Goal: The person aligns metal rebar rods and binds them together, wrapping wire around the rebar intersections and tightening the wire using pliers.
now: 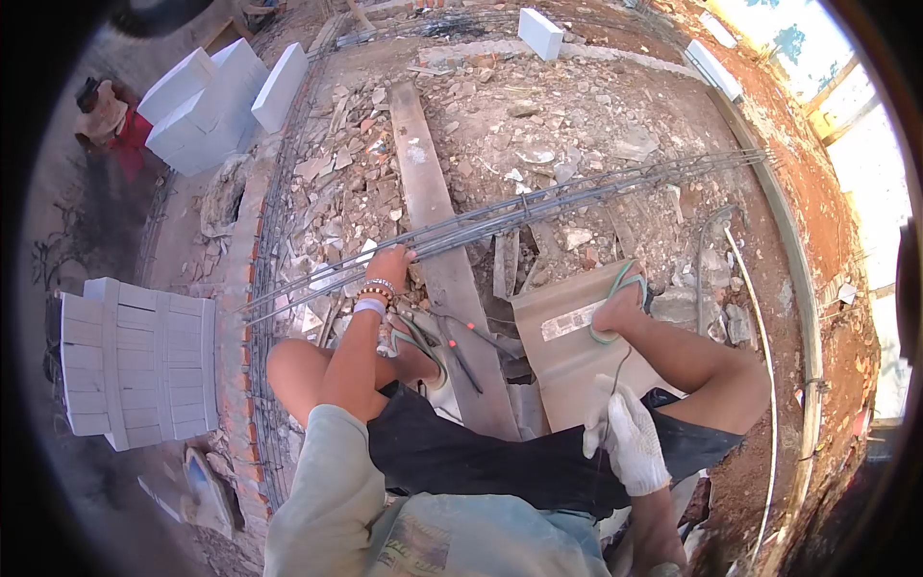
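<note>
Long steel rebars (567, 205) lie bundled across a wooden plank (423, 178), running from lower left to upper right. My bare left hand (388, 267), with bracelets at the wrist, is closed on the bars where they cross the plank. In a white glove, my right hand (625, 438) is held low over my lap, fingers closed round a thin dark wire (615, 373) that sticks up above them. Pincers with dark handles and red marks (461, 351) rest on the plank between my feet.
Stacked white blocks (139, 361) stand at the left, more blocks (207, 101) at the upper left. A cardboard sheet (562, 370) lies under my right foot. Rubble covers the ground. A person in red (125, 130) is at the far left. A pale hose (769, 413) runs down the right.
</note>
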Demonstrator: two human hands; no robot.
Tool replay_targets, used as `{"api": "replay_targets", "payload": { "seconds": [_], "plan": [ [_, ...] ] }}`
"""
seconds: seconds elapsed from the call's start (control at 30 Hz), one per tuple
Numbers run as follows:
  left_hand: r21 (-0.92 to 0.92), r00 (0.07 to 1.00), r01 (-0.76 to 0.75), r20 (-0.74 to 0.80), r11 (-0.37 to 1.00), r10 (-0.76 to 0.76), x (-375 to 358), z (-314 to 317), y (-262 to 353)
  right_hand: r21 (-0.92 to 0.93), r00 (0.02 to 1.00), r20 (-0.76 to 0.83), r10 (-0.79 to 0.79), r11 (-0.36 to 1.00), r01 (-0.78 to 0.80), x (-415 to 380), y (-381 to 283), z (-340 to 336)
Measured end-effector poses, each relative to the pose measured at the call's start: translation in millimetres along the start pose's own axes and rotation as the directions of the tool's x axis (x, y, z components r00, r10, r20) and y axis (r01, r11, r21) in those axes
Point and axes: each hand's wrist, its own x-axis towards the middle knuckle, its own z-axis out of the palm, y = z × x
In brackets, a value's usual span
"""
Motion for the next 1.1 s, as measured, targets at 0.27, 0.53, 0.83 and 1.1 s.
{"api": "replay_targets", "payload": {
  "seconds": [0.27, 0.53, 0.83, 1.1],
  "plan": [
    [0.016, 0.999, 0.017, 0.040, 1.000, -0.017, -4.5, -2.9, 2.8, 0.058, 0.974, 0.212, 0.074, 0.994, -0.089, 130.7, 9.7, 75.5],
    [-0.068, 0.998, -0.025, 0.053, 0.997, 0.029, -6.4, -9.8, 3.0, -0.312, 0.953, 0.272, 0.136, 0.949, -0.046, 190.8, 36.6, 107.8],
    [-0.099, 0.982, -0.007, 0.188, 0.995, 0.026, -38.3, -25.1, 24.6, -0.718, 0.902, 0.305, -0.305, 0.549, 0.428, 251.6, 87.4, 113.5],
    [-0.157, 0.990, 0.087, 0.126, 0.984, -0.067, -66.7, -18.6, 42.8, -0.674, 0.924, 0.322, -0.205, 0.636, 0.376, 262.9, 135.8, 115.4]
  ]
}}
